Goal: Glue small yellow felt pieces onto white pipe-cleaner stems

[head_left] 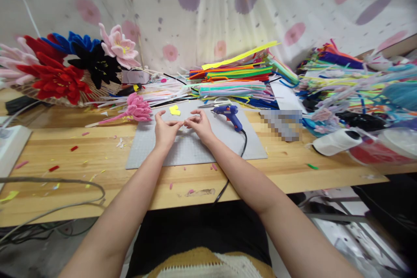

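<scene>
My left hand (167,130) and my right hand (200,127) meet above the grey cutting mat (192,152), thumbs and forefingers pinched close together. What they pinch is too small to make out. Just behind my left hand, small yellow pieces (175,110) lie on the mat. A blue glue gun (228,115) rests to the right of my right hand, its black cord running toward the table's front edge. Scissors (216,102) lie behind it. Left of my left hand is a pink fuzzy flower (138,107) on a pink stem.
Finished red, blue, black and pink flowers (60,82) stand at the back left. Bundles of coloured pipe cleaners (233,89) line the back. A white bottle (337,142) lies at the right; a white power strip (13,150) sits far left. Scraps dot the wooden table (114,191).
</scene>
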Demonstrator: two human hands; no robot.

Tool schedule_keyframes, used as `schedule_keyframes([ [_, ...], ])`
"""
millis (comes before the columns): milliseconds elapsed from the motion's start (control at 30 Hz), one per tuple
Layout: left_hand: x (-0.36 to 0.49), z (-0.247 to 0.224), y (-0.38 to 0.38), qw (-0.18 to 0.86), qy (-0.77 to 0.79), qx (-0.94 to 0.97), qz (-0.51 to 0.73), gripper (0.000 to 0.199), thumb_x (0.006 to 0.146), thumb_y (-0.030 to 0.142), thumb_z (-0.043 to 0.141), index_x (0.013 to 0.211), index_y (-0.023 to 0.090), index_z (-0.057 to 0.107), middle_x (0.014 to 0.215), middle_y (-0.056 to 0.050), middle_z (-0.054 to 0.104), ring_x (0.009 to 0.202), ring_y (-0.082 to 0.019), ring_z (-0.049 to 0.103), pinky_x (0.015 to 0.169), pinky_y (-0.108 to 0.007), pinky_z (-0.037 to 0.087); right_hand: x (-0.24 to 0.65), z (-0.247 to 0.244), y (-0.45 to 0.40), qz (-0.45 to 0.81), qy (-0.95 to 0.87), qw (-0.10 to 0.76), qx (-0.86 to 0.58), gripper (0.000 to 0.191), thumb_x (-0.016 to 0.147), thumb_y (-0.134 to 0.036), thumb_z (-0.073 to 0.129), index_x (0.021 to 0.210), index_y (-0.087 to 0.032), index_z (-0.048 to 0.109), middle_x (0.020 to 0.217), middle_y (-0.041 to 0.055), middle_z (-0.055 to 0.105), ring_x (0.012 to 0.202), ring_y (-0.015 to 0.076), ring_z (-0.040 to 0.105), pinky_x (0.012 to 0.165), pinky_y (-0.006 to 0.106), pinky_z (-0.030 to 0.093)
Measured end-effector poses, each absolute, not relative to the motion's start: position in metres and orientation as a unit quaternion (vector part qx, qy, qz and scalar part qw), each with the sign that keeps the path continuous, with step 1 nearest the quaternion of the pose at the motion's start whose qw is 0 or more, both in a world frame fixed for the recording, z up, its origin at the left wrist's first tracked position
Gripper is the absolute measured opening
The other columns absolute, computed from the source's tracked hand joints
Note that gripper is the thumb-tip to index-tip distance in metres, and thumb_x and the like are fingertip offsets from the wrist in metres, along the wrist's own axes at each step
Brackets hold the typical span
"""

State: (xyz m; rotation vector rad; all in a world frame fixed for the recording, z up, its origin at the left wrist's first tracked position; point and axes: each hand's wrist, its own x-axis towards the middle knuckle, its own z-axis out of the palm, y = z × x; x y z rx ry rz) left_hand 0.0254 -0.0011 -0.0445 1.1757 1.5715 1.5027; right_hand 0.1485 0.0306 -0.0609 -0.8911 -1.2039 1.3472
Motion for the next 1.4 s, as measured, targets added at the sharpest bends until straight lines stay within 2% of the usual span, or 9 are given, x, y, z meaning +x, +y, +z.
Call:
schedule_keyframes([
  [200,0.028,-0.044,0.0,0.354,0.58,0.438,0.589,0.058,0.056,0.021,0.075,0.099,0.021,0.036,0.065,0.004,0.064,0.062,-0.013,0.063,0.07,-0.026,0.047,0.149,-0.059,0.029,0.586,-0.493,0.538,-0.352,0.043,0.059,-0.03,0.066,0.091,-0.022,0.037,0.064,-0.0085,0.059,0.06,0.0093,0.059,0.06,0.024,0.047],
  [400,0.029,-0.047,0.003,0.419,0.517,0.377,0.645,0.051,0.052,0.014,0.074,0.089,0.019,0.039,0.062,0.003,0.065,0.069,-0.013,0.064,0.079,-0.03,0.046,0.146,-0.065,0.029,0.589,-0.524,0.498,-0.361,0.049,0.052,-0.023,0.07,0.091,-0.022,0.04,0.068,-0.0085,0.06,0.063,0.009,0.059,0.064,0.025,0.045],
  [500,0.028,-0.047,0.004,0.444,0.491,0.372,0.65,0.049,0.052,0.013,0.073,0.09,0.018,0.042,0.061,0.002,0.065,0.076,-0.015,0.066,0.082,-0.032,0.045,0.145,-0.068,0.03,0.585,-0.532,0.495,-0.361,0.047,0.054,-0.024,0.07,0.091,-0.022,0.039,0.066,-0.0087,0.06,0.063,0.0093,0.059,0.065,0.025,0.045],
  [667,0.031,-0.044,0.003,0.483,0.499,0.347,0.63,0.043,0.057,0.02,0.072,0.091,0.016,0.047,0.065,0.0,0.066,0.062,-0.013,0.064,0.074,-0.031,0.048,0.147,-0.067,0.032,0.592,-0.517,0.502,-0.36,0.045,0.056,-0.025,0.068,0.089,-0.022,0.039,0.063,-0.0095,0.059,0.058,0.0087,0.058,0.063,0.025,0.044],
  [767,0.032,-0.043,0.001,0.504,0.495,0.33,0.626,0.044,0.059,0.022,0.072,0.094,0.015,0.046,0.068,-0.002,0.066,0.06,-0.013,0.064,0.072,-0.031,0.049,0.148,-0.066,0.032,0.599,-0.502,0.507,-0.363,0.044,0.055,-0.025,0.068,0.088,-0.021,0.038,0.061,-0.0091,0.059,0.056,0.0082,0.057,0.062,0.025,0.044],
  [933,0.03,-0.045,0.002,0.487,0.506,0.329,0.632,0.052,0.052,0.016,0.075,0.095,0.016,0.044,0.072,-0.003,0.067,0.064,-0.014,0.064,0.075,-0.031,0.049,0.147,-0.065,0.03,0.577,-0.517,0.501,-0.386,0.042,0.056,-0.024,0.069,0.087,-0.021,0.04,0.063,-0.0083,0.059,0.059,0.0087,0.058,0.06,0.024,0.045],
  [1133,0.03,-0.048,0.015,0.443,0.542,0.392,0.596,0.054,0.053,0.015,0.073,0.098,0.017,0.042,0.067,0.0,0.066,0.062,-0.013,0.064,0.073,-0.029,0.048,0.147,-0.066,0.039,0.552,-0.478,0.551,-0.403,0.036,0.061,-0.024,0.066,0.086,-0.021,0.04,0.063,-0.0085,0.057,0.058,0.0073,0.058,0.059,0.022,0.046],
  [1400,0.039,-0.053,0.031,0.458,0.559,0.4,0.563,0.053,0.055,0.014,0.071,0.095,0.019,0.038,0.063,0.002,0.065,0.057,-0.013,0.062,0.066,-0.029,0.049,0.155,-0.066,0.049,0.542,-0.439,0.577,-0.425,0.033,0.064,-0.017,0.064,0.085,-0.02,0.039,0.06,-0.0089,0.057,0.052,0.0055,0.055,0.057,0.021,0.047],
])
